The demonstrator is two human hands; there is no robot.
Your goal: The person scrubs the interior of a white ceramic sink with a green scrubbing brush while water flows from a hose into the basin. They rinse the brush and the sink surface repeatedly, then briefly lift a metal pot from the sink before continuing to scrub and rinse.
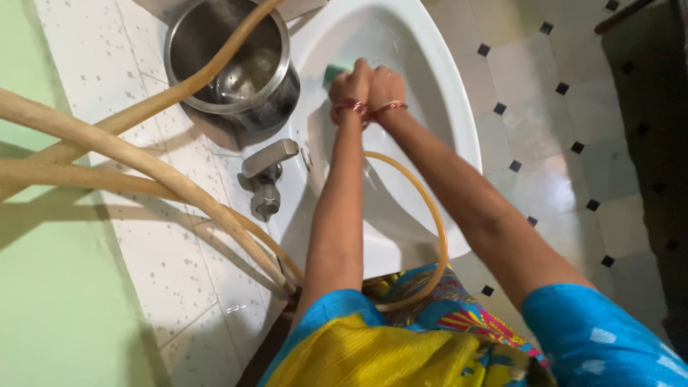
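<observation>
Both hands press together in the sink (430, 107), the left hand (350, 84) clutching a mostly hidden green sponge (333, 72), the right hand's (385, 86) grip unclear.

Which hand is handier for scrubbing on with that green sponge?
The left, probably. The left hand sits right against the green sponge inside the white sink, while the right hand presses beside it, further from the sponge.

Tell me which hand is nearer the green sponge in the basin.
Left. The left hand touches the green sponge, which sticks out on its left; the right hand presses against the left hand, one hand away.
</observation>
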